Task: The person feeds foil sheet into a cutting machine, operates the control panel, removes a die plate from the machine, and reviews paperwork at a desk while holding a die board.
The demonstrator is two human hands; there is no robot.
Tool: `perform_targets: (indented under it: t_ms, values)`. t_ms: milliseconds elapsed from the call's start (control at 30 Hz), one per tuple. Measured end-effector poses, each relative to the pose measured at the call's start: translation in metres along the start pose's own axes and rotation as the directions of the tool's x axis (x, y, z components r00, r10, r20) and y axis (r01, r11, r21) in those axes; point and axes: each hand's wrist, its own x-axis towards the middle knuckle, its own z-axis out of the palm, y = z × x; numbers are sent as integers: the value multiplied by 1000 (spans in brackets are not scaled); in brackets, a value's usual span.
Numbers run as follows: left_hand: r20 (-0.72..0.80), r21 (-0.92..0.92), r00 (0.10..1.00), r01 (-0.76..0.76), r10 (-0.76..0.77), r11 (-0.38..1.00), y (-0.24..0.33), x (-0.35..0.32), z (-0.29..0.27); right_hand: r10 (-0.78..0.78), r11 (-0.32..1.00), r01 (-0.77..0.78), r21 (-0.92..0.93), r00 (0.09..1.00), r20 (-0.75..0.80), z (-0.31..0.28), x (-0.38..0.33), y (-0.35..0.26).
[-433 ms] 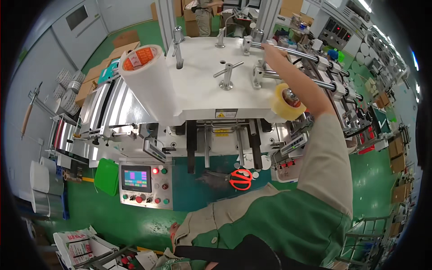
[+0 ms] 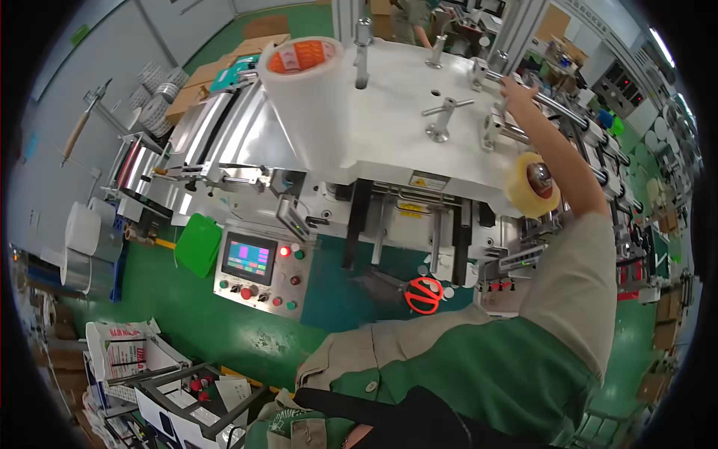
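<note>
My right arm stretches up over the white machine (image 2: 404,97). At its far right edge my right hand (image 2: 517,94) is closed on a shiny metal rod (image 2: 557,110), close to the white bracket (image 2: 479,73) at the rod's end. Its fingers are small and partly hidden there. Below my forearm a yellowish tape roll (image 2: 521,187) sits on the machine's side. My left hand is not in view. Scissors with orange handles (image 2: 423,295) lie on the dark green work surface (image 2: 340,288), beside several white discs (image 2: 467,275).
A wide roll of clear film (image 2: 310,112) stands at the machine's left. Nearer me is a control panel (image 2: 258,271) with a lit screen and buttons. A green bin lid (image 2: 198,245) is left of it. Another person (image 2: 411,21) stands beyond the machine.
My view has turned, so the machine sits further right and lower left shelving shows more. My left hand, seen at the lower edge before, has gone out of view. The right stays at the rod.
</note>
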Motion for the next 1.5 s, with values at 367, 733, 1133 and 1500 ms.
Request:
perform_targets:
  t_ms: [367, 733, 1133, 1500]
  values:
    - [50, -93, 997, 60, -56, 994, -21, 15, 10, -488, 854, 472, -219, 873, -22, -31, -5, 31]
    - [65, -77, 997, 51, -46, 996, -12, 20, -2, -243, 967, 187, 174, 886, 395, -48, -11, 25]
    - [111, 0, 993, -48, 48, 999, 5, 13, -20, -628, 371, 820, -437, 568, 532, -67, 15, 4]
    - [523, 169, 708, -631, 473, 757, 213, -62, 54, -814, 439, 851, -290, 513, 273, -104, -213, 3]
